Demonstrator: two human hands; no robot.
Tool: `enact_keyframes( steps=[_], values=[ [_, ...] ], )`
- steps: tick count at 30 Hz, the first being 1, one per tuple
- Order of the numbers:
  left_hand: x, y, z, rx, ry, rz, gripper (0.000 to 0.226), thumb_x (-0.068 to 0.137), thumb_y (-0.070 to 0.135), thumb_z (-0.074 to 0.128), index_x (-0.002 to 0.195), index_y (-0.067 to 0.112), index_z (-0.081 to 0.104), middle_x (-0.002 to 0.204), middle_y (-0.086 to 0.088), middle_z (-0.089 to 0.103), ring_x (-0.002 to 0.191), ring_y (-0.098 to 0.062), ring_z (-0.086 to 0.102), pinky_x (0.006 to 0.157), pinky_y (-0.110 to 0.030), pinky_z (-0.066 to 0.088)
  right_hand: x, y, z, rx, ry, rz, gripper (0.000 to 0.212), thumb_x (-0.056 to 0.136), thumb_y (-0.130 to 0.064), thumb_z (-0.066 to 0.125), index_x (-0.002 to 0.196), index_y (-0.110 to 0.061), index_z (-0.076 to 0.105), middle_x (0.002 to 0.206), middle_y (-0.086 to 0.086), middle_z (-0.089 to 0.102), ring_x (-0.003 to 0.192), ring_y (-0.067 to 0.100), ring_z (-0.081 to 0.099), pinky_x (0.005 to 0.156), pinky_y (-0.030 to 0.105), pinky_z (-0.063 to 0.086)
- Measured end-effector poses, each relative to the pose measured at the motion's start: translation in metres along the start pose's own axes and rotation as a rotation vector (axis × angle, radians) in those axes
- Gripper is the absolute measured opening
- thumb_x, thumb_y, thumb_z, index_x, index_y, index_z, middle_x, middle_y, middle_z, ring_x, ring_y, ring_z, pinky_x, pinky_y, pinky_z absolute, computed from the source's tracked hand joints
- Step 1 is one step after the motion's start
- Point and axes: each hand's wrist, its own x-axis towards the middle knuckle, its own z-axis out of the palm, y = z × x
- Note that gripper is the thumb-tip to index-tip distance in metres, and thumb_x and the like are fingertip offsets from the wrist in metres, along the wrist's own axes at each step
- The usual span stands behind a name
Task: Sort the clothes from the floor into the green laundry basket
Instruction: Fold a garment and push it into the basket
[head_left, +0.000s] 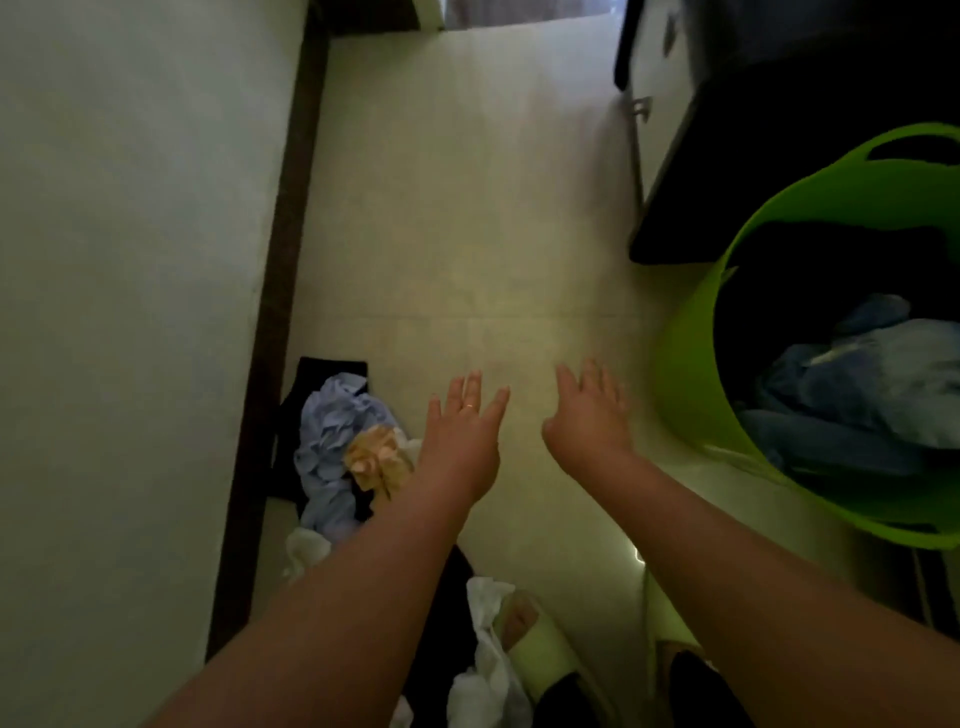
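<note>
Both hands, left hand (464, 422) and right hand (587, 413), reach forward apart, fingers straight, holding nothing. Crumpled pale-blue, beige and white clothes (337, 441) lie left of them; the green plastic laundry basket (685, 374) stands right.

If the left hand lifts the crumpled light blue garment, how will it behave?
The light blue garment lies in soft folds, so it will probably hang limp. It looks thin, likely light. The beige cloth resting on it may slide off or come along.
</note>
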Motion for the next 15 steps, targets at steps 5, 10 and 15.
enact_keyframes(
  steps=[5,10,15],
  values=[
    [-0.054,-0.106,0.088,-0.102,-0.124,-0.273,0.06,0.095,0.026,0.043,0.15,0.02,0.02,0.157,-0.016,0.017,0.144,-0.036,0.017,0.115,-0.048,0.024,-0.006,-0.052,0.091,-0.018,-0.236,-0.139,0.051,0.089,-0.015,0.046,0.14,-0.02,0.04,0.121,0.015,0.06,0.115,0.032,0.052,0.094,0.037,0.046],
    [-0.097,-0.16,0.181,-0.386,-0.22,-0.418,0.031,0.094,0.018,0.036,0.121,0.01,0.051,0.127,-0.01,0.053,0.124,-0.03,0.046,0.104,-0.04,0.034,-0.008,-0.065,0.165,-0.082,-0.471,-0.178,0.04,0.092,-0.015,0.045,0.131,-0.02,0.052,0.13,0.009,0.057,0.119,0.026,0.054,0.092,0.031,0.045],
    [-0.134,-0.179,0.288,-0.568,-0.319,-0.523,0.024,0.093,0.017,0.038,0.114,0.013,0.05,0.116,-0.012,0.058,0.106,-0.029,0.053,0.096,-0.036,0.037,-0.027,-0.085,0.275,0.072,-0.744,-0.009,0.052,0.093,-0.013,0.057,0.141,-0.006,0.038,0.14,0.014,0.048,0.127,0.027,0.048,0.095,0.027,0.041]
  ],
)
